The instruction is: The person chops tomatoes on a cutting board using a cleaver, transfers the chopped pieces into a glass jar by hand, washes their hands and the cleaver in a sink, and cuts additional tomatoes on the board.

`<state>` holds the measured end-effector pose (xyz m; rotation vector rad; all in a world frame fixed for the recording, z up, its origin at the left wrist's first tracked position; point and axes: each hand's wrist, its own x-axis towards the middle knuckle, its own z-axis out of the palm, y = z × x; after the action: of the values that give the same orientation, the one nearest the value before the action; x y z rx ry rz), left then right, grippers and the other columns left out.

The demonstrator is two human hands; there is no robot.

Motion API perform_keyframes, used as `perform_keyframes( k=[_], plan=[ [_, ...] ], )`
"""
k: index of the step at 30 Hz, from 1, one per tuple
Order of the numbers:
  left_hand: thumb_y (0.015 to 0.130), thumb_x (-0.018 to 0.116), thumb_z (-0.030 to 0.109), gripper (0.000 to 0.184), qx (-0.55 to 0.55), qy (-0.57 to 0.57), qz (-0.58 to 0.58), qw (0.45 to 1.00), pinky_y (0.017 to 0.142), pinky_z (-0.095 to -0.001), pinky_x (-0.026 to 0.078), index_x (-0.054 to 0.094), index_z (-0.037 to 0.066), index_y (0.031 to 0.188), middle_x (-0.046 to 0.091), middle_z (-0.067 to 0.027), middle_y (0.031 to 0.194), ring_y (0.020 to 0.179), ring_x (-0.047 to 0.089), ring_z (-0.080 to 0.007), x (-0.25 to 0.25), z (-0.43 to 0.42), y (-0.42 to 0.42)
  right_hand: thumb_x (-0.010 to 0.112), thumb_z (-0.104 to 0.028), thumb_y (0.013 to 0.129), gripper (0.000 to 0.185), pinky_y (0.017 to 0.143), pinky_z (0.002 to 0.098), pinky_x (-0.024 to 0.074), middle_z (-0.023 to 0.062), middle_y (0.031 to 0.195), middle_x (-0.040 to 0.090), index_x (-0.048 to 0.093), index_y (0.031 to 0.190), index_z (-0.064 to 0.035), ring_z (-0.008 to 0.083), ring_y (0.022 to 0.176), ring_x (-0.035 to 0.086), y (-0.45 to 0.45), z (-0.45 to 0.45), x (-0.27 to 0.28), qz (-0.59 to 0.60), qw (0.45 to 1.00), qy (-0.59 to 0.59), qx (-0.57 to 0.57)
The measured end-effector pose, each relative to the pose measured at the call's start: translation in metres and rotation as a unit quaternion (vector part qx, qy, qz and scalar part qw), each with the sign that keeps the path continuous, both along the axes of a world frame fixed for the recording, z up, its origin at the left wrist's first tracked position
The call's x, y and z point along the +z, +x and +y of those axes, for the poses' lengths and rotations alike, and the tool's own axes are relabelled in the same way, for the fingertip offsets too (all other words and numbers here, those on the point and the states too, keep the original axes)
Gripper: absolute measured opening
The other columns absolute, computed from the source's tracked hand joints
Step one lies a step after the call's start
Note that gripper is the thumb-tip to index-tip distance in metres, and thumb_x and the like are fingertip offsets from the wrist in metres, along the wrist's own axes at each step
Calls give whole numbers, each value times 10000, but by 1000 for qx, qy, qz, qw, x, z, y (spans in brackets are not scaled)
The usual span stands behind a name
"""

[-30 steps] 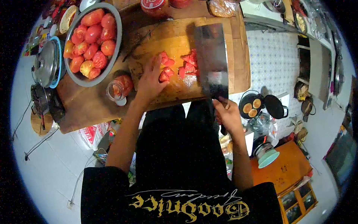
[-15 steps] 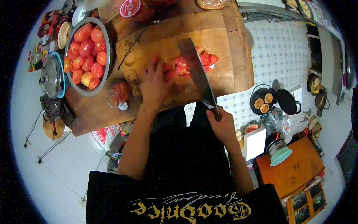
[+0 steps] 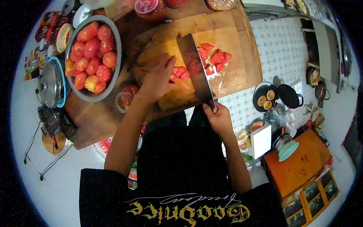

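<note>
My right hand [image 3: 220,122] grips the handle of a cleaver [image 3: 196,66]. Its broad blade stands over the wooden cutting board [image 3: 234,81], between two groups of cut tomato. The larger group of wet red tomato pieces [image 3: 216,57] lies right of the blade, and a smaller cluster of tomato chunks [image 3: 179,74] is on the left. Beside that smaller cluster rests my left hand [image 3: 157,77], its fingers a little bent and apart, with nothing seen inside them. The palm side is hidden from view.
A metal bowl [image 3: 117,68] heaped with peeled tomatoes stands left of the board. Close to my left forearm is a glass jar [image 3: 123,102] holding red pieces. A larger red-filled jar [image 3: 149,9] stands at the back. An open pan [image 3: 264,99] with round cakes sits at lower right.
The cleaver has shifted slightly left relative to the board, and the tomato now shows as two groups split by the blade. My left hand has drawn back a little from the pieces. The view has shifted.
</note>
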<state>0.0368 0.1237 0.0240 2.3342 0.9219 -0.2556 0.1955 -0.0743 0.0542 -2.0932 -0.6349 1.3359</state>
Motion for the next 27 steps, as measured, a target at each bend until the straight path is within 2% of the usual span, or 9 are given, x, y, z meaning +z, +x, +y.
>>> perform_keyframes(
  k=[2, 5, 10, 12, 14, 16, 18, 20, 27],
  plan=[
    [656, 778, 117, 878, 34, 18, -29, 999, 906, -420, 468, 313, 33, 1395, 403, -178, 1317, 1129, 493, -392, 4, -10, -6, 635, -261, 859, 278, 622, 359, 483, 181, 708, 641, 650, 925, 9, 243, 624, 614, 0, 7, 7, -3, 999, -40, 1],
    [667, 777, 111, 898, 56, 9, -32, 998, 899, -425, 468, 282, 49, 1414, 390, -188, 1310, 1115, 506, -389, 11, -18, -16, 629, -268, 894, 275, 444, 254, 358, 4, 577, 516, 609, 846, 2, 78, 469, 448, -1, 7, 3, 69, 997, -8, -31],
    [660, 798, 114, 945, 86, -24, 22, 996, 967, -441, 441, 255, 61, 1432, 346, -233, 1373, 1200, 444, -436, 0, -18, -28, 620, -257, 896, 278, 466, 260, 372, 5, 579, 516, 599, 838, 14, 85, 489, 455, 6, 9, 8, 70, 997, -17, -15],
    [683, 772, 75, 868, 87, 9, -8, 996, 935, -441, 462, 290, 54, 1405, 383, -232, 1318, 1146, 481, -442, -2, -17, -27, 619, -255, 878, 289, 687, 328, 482, 183, 776, 660, 646, 965, 19, 202, 709, 618, 8, 14, 8, 25, 999, -28, 32],
    [689, 763, 61, 821, 102, -9, -15, 995, 930, -443, 463, 316, 44, 1378, 399, -232, 1288, 1132, 488, -439, -1, -16, -23, 619, -255, 877, 295, 695, 330, 484, 184, 782, 659, 641, 981, 20, 217, 727, 626, 5, 14, -2, 6, 998, -37, 53],
    [696, 754, 47, 774, 120, -24, -21, 992, 925, -446, 464, 343, 33, 1352, 415, -232, 1258, 1118, 495, -437, -2, -16, -19, 619, -258, 876, 302, 686, 341, 482, 174, 744, 648, 634, 966, 29, 220, 696, 613, 2, 17, -1, 5, 999, 24, 32],
    [691, 756, 43, 717, 142, -43, -31, 988, 902, -449, 474, 384, 15, 1304, 431, -229, 1218, 1097, 502, -433, -5, -19, -17, 622, -270, 880, 284, 568, 332, 468, 125, 636, 605, 632, 914, 12, 185, 567, 568, 13, 15, -1, 46, 997, -49, 34],
    [689, 757, 44, 707, 155, -48, -48, 986, 888, -443, 483, 395, 10, 1295, 431, -229, 1218, 1086, 508, -431, -5, -24, -14, 626, -255, 897, 232, 383, 246, 313, -11, 525, 459, 557, 843, -40, 70, 408, 399, 22, 12, -12, 178, 979, -93, -18],
    [702, 771, 69, 649, 275, -132, -133, 943, 851, -369, 507, 446, 6, 1261, 470, -195, 1198, 1030, 571, -327, -14, -38, 1, 616, -214, 907, 196, 386, 244, 286, -40, 513, 379, 499, 855, -66, 63, 404, 337, 28, 15, -25, 244, 965, -74, -61]
  ],
)
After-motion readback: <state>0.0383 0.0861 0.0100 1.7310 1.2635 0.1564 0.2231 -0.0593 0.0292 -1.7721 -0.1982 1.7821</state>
